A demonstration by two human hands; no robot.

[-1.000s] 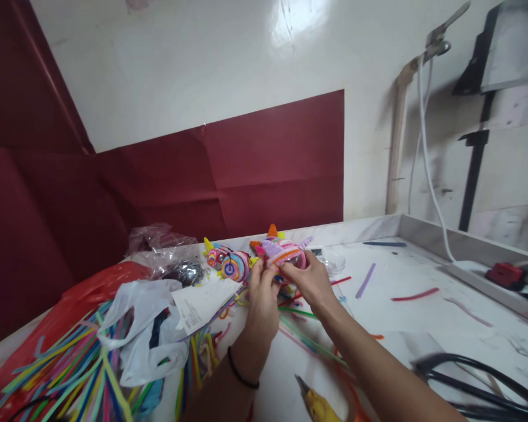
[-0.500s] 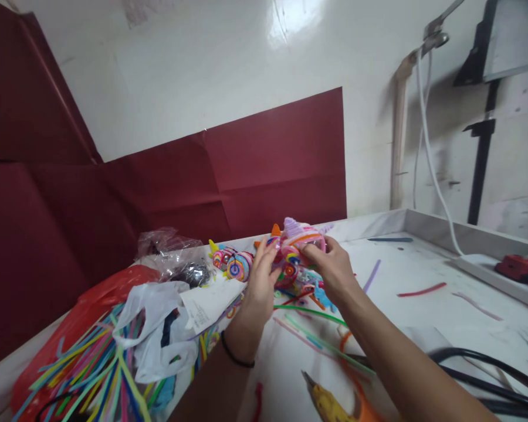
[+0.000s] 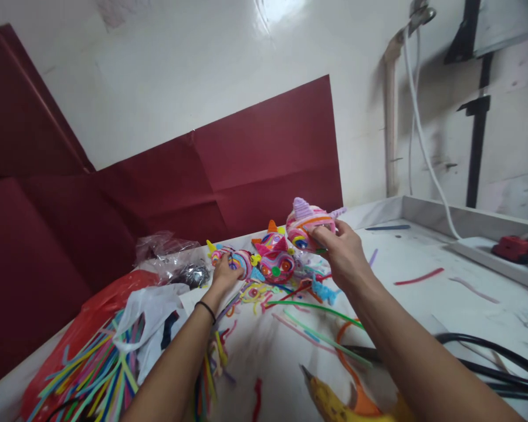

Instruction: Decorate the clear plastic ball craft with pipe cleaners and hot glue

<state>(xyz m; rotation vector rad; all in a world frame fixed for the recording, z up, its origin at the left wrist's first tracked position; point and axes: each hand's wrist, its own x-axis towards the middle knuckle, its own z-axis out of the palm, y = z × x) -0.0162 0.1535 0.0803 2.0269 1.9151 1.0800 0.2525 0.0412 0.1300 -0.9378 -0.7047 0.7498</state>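
Note:
In my right hand is a pink striped pipe-cleaner figure with lilac fins and a round, ringed eye. Thumb and fingers close on its right side, lifting it above the table. My left hand is over a blue, pink and white striped pipe-cleaner figure with a yellow tip. Its fingers and thumb grip this figure from above, hiding part of it. Between the hands sits a red and pink pipe-cleaner figure with ringed eyes. An orange-finned one is just behind it.
Bundled pipe cleaners lie on a red bag beside a white plastic bag. Loose green stems cross the table. Yellow-handled pliers and black cables lie near me. A power strip is at right.
My left hand has left the pink figure and moved left onto the striped one. My right hand has raised the pink figure slightly, uncovering the red one. The view has shifted a little.

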